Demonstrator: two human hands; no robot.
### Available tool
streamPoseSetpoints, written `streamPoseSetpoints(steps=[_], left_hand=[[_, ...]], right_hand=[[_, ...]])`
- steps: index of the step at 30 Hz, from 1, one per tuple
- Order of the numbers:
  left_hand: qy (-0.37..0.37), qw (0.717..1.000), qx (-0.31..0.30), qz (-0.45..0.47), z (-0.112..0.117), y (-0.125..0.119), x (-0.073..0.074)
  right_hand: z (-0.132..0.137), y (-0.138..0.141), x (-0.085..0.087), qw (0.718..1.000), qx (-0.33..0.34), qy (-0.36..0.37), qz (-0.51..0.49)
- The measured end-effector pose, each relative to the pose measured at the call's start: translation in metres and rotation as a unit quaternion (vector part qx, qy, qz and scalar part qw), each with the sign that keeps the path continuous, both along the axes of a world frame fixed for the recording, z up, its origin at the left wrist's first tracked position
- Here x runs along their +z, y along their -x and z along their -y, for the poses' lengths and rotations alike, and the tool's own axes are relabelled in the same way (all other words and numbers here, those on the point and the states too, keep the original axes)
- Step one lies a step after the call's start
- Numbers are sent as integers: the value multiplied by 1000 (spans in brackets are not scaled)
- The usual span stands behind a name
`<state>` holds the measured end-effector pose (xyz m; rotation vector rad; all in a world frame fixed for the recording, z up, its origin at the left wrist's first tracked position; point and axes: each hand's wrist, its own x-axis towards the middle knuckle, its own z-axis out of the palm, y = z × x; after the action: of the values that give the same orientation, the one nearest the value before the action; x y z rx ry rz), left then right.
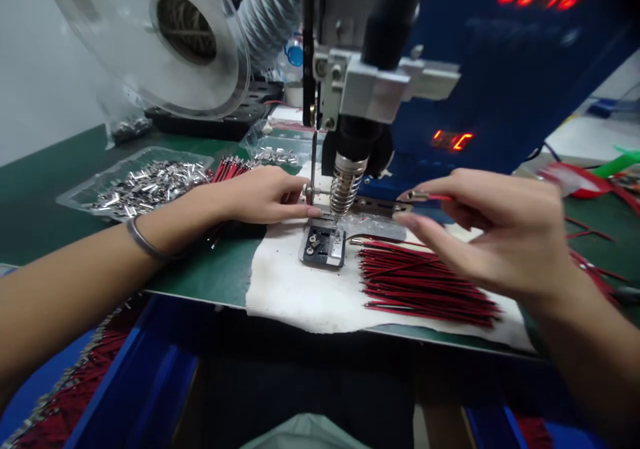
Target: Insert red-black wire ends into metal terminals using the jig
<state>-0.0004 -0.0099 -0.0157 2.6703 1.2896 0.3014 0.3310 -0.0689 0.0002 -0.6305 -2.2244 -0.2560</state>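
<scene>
My left hand [265,194] rests at the small metal fixture [323,246] under the soldering head [347,176]. Its thumb reaches onto the fixture's back edge and its other fingers curl beside it; anything between them is too small to make out. To the right, my right hand [500,229] is raised over a bundle of red and black wires [425,282]. A short red wire with a metal end [423,196] lies against its index finger, held in the curled fingers, with the thumb apart below. One metal-tipped wire end [356,241] lies beside the fixture.
A clear tray of small metal parts [155,179] stands left, near red wires with metal ends [233,167]. The blue machine [480,69] with red digits rises behind. White cloth [280,282] covers the table edge. A clear reel [150,42] hangs upper left.
</scene>
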Motion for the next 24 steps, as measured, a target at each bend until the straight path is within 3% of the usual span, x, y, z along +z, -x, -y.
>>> streamPoseSetpoints(steps=[4, 7, 12, 16, 19, 21, 24], left_hand=[[34, 997, 39, -61, 11, -3, 9], [33, 994, 89, -62, 31, 4, 14], [10, 991, 136, -11, 83, 28, 13], [-7, 989, 136, 49, 126, 41, -6], [-67, 987, 117, 90, 152, 41, -28], [-113, 983, 102, 102, 163, 38, -42], [-123, 983, 72, 119, 171, 31, -55]], right_hand=[[-12, -1, -5, 992, -90, 73, -57], [-14, 3, -10, 985, -99, 132, -56], [-9, 11, -14, 982, -88, 165, -22], [-8, 11, -13, 974, -107, 199, 13], [-10, 8, -15, 968, -134, 206, 58], [-12, 6, -16, 967, -133, 198, 85], [-15, 3, -19, 971, -114, 183, 107]])
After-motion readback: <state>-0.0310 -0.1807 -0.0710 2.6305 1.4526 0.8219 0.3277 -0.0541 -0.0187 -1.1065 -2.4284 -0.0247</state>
